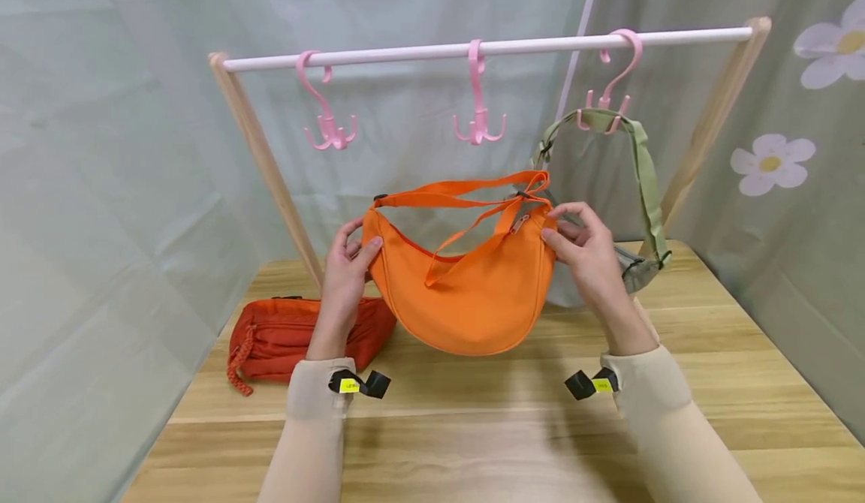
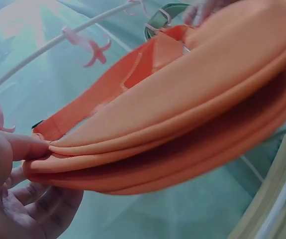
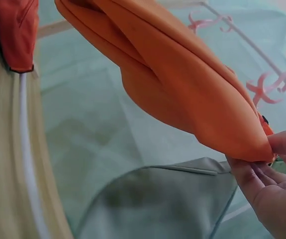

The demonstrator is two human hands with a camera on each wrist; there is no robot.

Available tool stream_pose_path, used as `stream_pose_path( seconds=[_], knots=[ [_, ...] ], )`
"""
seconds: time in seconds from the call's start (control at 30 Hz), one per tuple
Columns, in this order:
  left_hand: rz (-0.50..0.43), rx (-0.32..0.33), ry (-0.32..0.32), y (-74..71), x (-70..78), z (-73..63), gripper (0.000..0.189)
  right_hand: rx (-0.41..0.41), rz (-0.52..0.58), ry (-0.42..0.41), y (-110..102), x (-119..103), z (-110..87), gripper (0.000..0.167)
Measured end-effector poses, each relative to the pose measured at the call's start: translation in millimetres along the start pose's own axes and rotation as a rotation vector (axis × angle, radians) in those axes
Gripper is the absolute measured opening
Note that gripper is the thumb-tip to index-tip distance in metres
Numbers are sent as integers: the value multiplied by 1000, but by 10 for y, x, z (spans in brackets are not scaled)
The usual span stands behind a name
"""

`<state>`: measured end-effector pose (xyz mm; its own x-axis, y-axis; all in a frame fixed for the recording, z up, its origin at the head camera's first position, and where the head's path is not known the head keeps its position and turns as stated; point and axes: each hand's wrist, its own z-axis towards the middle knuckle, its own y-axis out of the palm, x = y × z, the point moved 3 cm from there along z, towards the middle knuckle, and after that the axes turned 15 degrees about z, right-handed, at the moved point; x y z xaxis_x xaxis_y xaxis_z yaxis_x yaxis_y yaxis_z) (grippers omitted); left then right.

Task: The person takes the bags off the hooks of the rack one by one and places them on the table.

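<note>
An orange crescent bag (image 1: 466,293) hangs in the air above the wooden table (image 1: 709,383), held by its two tips. My left hand (image 1: 348,270) pinches the left tip, thumb on the front (image 2: 26,147). My right hand (image 1: 584,251) pinches the right tip near the zip (image 3: 262,149). The bag's orange strap (image 1: 466,191) loops loosely above its top edge. In the wrist views the orange bag (image 2: 182,114) (image 3: 182,84) fills most of the frame.
A red bag (image 1: 277,338) lies on the table behind my left wrist. A green bag (image 1: 635,263) hangs by its strap from the right pink hook (image 1: 611,90). Two more pink hooks (image 1: 324,109) (image 1: 478,97) hang bare on the white rail (image 1: 486,47).
</note>
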<state>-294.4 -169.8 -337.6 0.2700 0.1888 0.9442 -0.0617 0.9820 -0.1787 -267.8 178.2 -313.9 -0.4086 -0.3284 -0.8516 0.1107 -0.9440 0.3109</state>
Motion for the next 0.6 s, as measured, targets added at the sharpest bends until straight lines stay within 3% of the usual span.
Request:
stream_pose_path(
  seconds=[0.17, 0.33, 0.47, 0.6],
  knots=[
    [14, -15, -35, 15, 28, -69, 48, 23, 91, 98, -72, 109, -148, 21],
    [98, -45, -78, 42, -18, -161, 51, 44, 124, 148, -160, 195, -257, 22],
    [169, -68, -105, 44, -66, -241, 54, 25, 51, 151, -198, 204, -300, 18],
    [243, -93, -117, 44, -130, -265, 56, -14, -89, 138, -221, 192, -316, 17]
  ],
)
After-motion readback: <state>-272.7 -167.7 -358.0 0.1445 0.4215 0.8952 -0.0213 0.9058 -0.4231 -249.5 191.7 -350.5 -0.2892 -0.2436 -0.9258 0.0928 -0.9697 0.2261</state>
